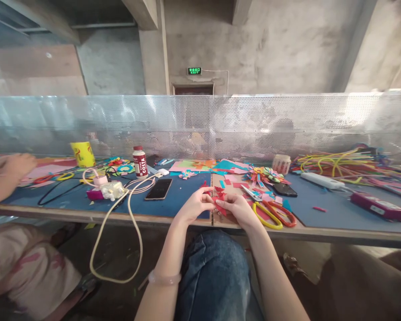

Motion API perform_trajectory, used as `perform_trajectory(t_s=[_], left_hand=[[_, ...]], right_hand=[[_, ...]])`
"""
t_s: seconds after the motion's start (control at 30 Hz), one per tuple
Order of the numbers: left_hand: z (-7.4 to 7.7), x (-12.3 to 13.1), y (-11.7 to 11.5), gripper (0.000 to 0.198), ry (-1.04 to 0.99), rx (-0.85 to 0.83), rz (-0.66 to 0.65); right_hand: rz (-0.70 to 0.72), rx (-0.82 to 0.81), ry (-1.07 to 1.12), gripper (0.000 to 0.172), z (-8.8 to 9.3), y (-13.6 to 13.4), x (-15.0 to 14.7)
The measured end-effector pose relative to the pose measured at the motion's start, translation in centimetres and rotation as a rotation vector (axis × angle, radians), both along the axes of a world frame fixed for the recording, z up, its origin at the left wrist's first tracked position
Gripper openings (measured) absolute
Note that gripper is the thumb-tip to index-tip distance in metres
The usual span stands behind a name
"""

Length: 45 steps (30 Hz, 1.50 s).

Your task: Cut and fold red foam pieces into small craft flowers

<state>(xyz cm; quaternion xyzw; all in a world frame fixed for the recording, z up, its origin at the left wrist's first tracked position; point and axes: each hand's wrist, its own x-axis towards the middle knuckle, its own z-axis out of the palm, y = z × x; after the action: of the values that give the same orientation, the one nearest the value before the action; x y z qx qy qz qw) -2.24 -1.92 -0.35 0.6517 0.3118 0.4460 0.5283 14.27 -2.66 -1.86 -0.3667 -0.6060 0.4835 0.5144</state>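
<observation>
Between my hands, at the table's front edge, is a folded piece of red paper (220, 204) with pointed corners. My left hand (198, 205) pinches it from the left with thumb and fingertips. From the other side my right hand (235, 206) grips it, thumb on top. Just right of my right hand lie scissors with yellow handles (269, 217) and scissors with orange handles (282, 213). Behind my hands are scraps of coloured paper and a multicoloured paper flower (255, 175). The paper's lower part is partly covered by my fingers.
A phone (158, 189), a Costa bottle (140, 162) and a looped cream cable (133, 218) are on the left. Right are another phone (285, 190), a white power strip (322, 181), a purple box (381, 206) and pipe cleaners (337, 162). A co-worker's hands (13, 167) are far left.
</observation>
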Motion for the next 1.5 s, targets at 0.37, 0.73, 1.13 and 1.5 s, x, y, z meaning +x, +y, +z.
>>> perform_trajectory(t_s=[0.37,0.73,1.13,1.5], left_hand=[[-0.25,-0.25,0.18,0.063,0.03,0.018,-0.041],[-0.24,-0.09,0.31,0.064,0.047,0.014,-0.056],[-0.11,-0.03,0.21,0.065,0.081,0.011,-0.06],[-0.17,-0.03,0.1,0.063,0.047,0.022,-0.035]], right_hand=[[0.015,-0.049,0.092,0.032,-0.03,-0.2,0.03],[-0.001,-0.093,0.241,0.026,0.06,-0.13,-0.17],[-0.036,-0.074,0.253,0.023,0.03,-0.13,-0.34],[-0.144,-0.044,0.216,0.041,0.57,-0.18,-0.48]])
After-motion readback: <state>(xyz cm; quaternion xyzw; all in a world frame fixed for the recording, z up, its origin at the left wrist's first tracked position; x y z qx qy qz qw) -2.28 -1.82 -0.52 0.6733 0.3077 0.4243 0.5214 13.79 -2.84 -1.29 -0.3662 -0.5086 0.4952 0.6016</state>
